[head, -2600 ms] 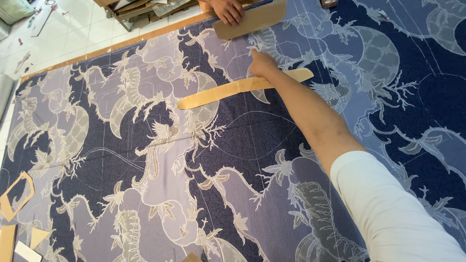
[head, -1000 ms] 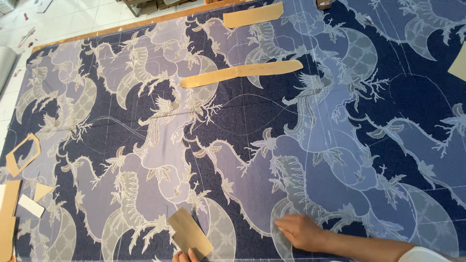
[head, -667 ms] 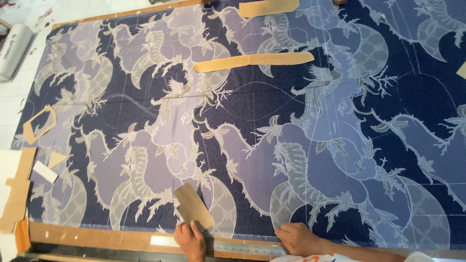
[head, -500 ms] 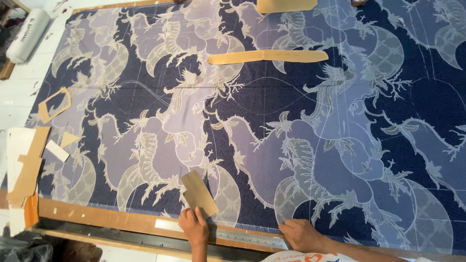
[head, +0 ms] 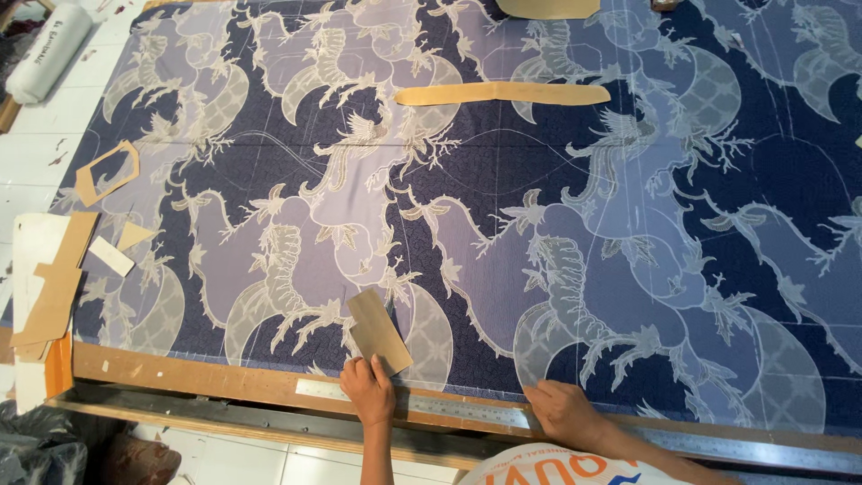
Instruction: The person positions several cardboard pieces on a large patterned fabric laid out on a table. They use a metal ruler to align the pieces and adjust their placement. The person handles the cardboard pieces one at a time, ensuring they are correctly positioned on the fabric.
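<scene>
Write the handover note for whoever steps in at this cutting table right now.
Left hand: at the near table edge, fingers on the lower end of a small tan card piece lying tilted on the fabric.
Right hand: flat on the fabric's near edge, by the steel ruler that lies along the wooden edge; it holds nothing.
Fabric: dark blue print, spread flat over the table.
Laid out: a long curved card strip near the far side, another card piece at the far edge.
Spare card offcuts lie at the left end.
The small piece is not yet squared up; no cutting shows.
</scene>
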